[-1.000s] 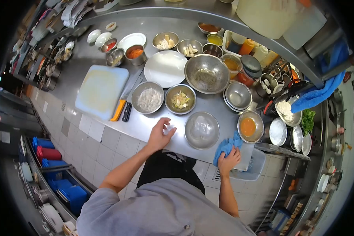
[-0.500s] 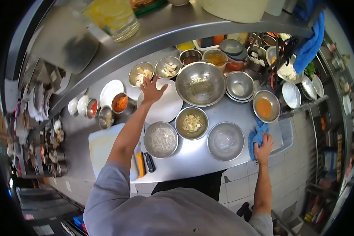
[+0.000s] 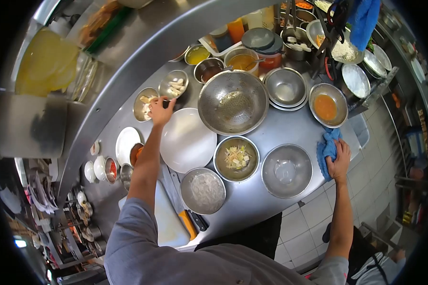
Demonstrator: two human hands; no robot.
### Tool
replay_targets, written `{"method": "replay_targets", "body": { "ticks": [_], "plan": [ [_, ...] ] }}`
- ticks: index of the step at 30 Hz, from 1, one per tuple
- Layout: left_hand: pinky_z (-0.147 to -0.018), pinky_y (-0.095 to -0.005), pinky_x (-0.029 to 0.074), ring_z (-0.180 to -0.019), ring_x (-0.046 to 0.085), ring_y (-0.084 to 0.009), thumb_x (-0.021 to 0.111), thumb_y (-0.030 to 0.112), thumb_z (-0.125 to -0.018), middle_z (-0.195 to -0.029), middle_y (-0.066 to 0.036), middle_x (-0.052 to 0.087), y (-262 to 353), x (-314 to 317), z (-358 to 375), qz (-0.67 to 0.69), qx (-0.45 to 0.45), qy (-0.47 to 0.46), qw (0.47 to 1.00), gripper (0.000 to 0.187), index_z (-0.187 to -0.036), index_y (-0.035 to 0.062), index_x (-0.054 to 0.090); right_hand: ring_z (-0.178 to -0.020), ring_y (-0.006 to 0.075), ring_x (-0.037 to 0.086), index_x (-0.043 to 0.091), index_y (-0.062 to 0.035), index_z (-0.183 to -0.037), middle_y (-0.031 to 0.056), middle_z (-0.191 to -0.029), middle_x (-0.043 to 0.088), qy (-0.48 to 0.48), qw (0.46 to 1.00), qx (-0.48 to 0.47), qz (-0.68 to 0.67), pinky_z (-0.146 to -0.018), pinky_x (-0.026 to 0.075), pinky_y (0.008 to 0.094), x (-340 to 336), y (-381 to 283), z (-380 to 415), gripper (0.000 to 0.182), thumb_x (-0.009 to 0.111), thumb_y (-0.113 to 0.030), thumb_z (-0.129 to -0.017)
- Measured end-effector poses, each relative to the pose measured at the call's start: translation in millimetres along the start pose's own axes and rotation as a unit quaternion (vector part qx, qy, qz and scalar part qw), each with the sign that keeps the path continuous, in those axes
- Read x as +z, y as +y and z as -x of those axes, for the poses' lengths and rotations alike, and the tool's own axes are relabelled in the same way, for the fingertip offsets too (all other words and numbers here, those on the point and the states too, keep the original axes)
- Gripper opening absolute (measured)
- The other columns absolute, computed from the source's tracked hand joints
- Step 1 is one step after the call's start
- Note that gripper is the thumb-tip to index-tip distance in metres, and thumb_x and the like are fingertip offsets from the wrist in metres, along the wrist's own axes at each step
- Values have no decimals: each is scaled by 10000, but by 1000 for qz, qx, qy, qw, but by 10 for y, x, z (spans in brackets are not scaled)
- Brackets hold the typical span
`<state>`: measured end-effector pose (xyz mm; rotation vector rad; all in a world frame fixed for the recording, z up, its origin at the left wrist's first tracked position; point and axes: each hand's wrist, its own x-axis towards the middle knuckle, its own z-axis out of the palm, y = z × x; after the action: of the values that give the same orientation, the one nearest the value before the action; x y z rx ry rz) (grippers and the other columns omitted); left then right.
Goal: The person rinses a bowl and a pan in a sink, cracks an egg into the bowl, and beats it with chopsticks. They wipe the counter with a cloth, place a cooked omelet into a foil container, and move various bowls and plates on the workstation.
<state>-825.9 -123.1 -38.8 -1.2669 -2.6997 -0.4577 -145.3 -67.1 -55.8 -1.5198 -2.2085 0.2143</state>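
My left hand (image 3: pixel 161 112) reaches over the right edge of a small metal bowl of pale pieces (image 3: pixel 144 105), its fingers apart and curved; the fingertips are near the pieces. Behind it stands a second bowl of pale pieces (image 3: pixel 174 85). A large white plate (image 3: pixel 188 142) lies just right of my left wrist. On the counter's right edge, my right hand (image 3: pixel 339 159) rests on a crumpled blue cloth (image 3: pixel 326 151), with its fingers pressed on it. Above the cloth is a bowl of orange liquid (image 3: pixel 325 108).
A large perforated bowl (image 3: pixel 233 102), a bowl of shredded food (image 3: pixel 236 158), a bowl of white contents (image 3: pixel 202 191) and a metal bowl (image 3: pixel 286 171) stand midcounter. Knives with orange (image 3: pixel 188 225) and black handles lie beside a cutting board (image 3: pixel 164 213). A shelf (image 3: pixel 128 52) overhangs the back left.
The camera view has turned and shifted. My left hand has moved to the bowl of pale pieces, its fingers now curved. My right hand remains on the blue cloth.
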Motion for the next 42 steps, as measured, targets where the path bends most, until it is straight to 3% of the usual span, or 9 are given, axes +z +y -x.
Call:
{"method": "replay_targets", "body": {
  "ticks": [9, 15, 17, 20, 23, 29, 35, 38, 42],
  "plan": [
    [-1022, -601, 249, -1267, 401, -318, 600, 675, -776, -1312, -101, 466, -523, 70, -869, -26, -40, 0, 999, 563, -1146, 252, 634, -1179, 356, 468, 563, -66, -1213, 179, -1252, 516, 0, 1000, 18, 13, -1017, 340, 427, 18, -21, -18, 571, 576, -227, -665],
    [-894, -433, 423, -1008, 549, -310, 696, 313, -824, -1065, -119, 579, -412, -77, -608, 33, 164, 101, 981, 335, -1064, 100, 601, -1187, 359, 463, 559, -70, -1217, 181, -1262, 513, -5, 999, 23, 25, -1023, 335, 432, 4, -22, -25, 579, 573, -222, -659],
    [-770, -389, 480, -831, 576, -259, 703, 165, -814, -943, -97, 616, -191, -227, 10, 174, 281, -55, 942, 270, -1028, 46, 591, -1187, 361, 461, 556, -70, -1222, 183, -1269, 509, -1, 1000, 13, 21, -1026, 332, 435, 21, 4, -20, 583, 571, -217, -658],
    [-1084, -440, 333, -1347, 366, -395, 578, 499, -902, -1456, -281, 341, 342, -722, 959, 11, 174, -424, 889, 658, -1419, 132, 400, -1190, 368, 456, 547, -68, -1235, 190, -1279, 502, -6, 1000, 17, 17, -1029, 328, 442, 23, -17, -16, 590, 570, -217, -665],
    [-1153, -482, 186, -1419, 119, -480, 473, 646, -891, -1512, -346, 126, 392, -674, 1075, -34, 56, -446, 892, 823, -1509, 164, 219, -1193, 377, 450, 534, -68, -1251, 196, -1287, 495, 0, 1000, 4, 23, -1032, 324, 454, 77, 31, 1, 596, 569, -214, -674],
    [-1161, -515, 65, -1422, 73, -491, 490, 713, -832, -1507, -357, 111, -166, -192, 494, -66, 99, -334, 935, 946, -1502, 102, 222, -1210, 384, 437, 522, -71, -1264, 200, -1305, 483, -7, 1000, -1, 30, -1039, 317, 466, 80, 41, 22, 592, 565, -214, -691],
    [-1125, -549, 217, -1431, 141, -430, 596, 613, -816, -1555, -214, 172, -414, -140, 68, -47, 57, -270, 960, 834, -1471, 171, 328, -1225, 383, 427, 511, -71, -1280, 197, -1315, 476, -9, 999, -2, 31, -1049, 307, 463, 96, 70, 53, 593, 561, -212, -706],
    [-1119, -504, 268, -1410, 247, -379, 624, 567, -816, -1522, -192, 277, -715, 141, -75, -4, 91, -228, 970, 789, -1445, 157, 380, -1233, 382, 423, 509, -70, -1288, 195, -1322, 473, -1, 1000, -6, 28, -1052, 303, 465, 96, 70, 66, 590, 556, -205, -716],
    [-888, -446, 475, -1032, 603, -348, 646, 305, -848, -1075, -190, 640, -821, -724, 216, 52, 101, -111, 987, 323, -1107, 115, 609, -1242, 383, 419, 502, -60, -1298, 195, -1329, 470, 6, 999, -21, 27, -1057, 297, 472, 144, 124, 80, 589, 551, -207, -729]
  ]
}}
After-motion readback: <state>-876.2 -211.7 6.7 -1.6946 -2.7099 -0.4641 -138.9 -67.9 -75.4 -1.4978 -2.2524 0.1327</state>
